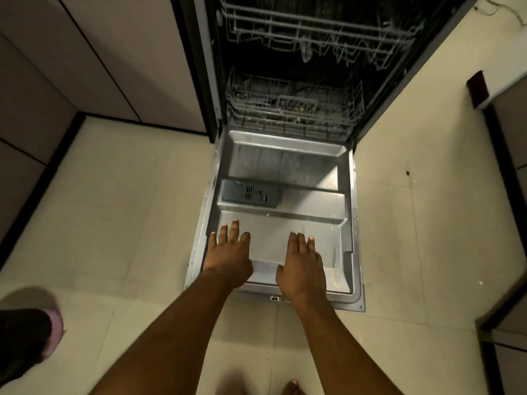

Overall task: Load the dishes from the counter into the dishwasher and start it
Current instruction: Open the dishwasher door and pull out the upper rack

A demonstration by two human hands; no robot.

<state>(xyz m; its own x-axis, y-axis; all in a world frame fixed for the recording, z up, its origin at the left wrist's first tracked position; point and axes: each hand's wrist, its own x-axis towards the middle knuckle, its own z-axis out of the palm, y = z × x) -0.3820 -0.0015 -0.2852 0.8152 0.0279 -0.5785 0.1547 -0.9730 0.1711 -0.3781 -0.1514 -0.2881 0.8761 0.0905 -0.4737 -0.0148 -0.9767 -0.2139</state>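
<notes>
The dishwasher stands open in front of me, its steel door (288, 223) folded down flat over the floor. My left hand (228, 252) and my right hand (302, 266) are both stretched out with straight fingers over the near end of the door, palms down, holding nothing. Whether they touch the metal I cannot tell. A dark detergent dispenser (249, 193) sits on the door's left side. Inside, the lower wire rack (293, 109) holds a cutlery basket and some dim items. The upper rack (319, 38) is partly drawn out above it. No counter dishes are in view.
Pale cabinet fronts (85, 67) flank the dishwasher on the left, with more cabinetry (504, 138) on the right. The floor is beige tile (128, 209). A foot in a pink slipper (31, 334) is at the lower left, and my bare toes (291, 387) show at the bottom.
</notes>
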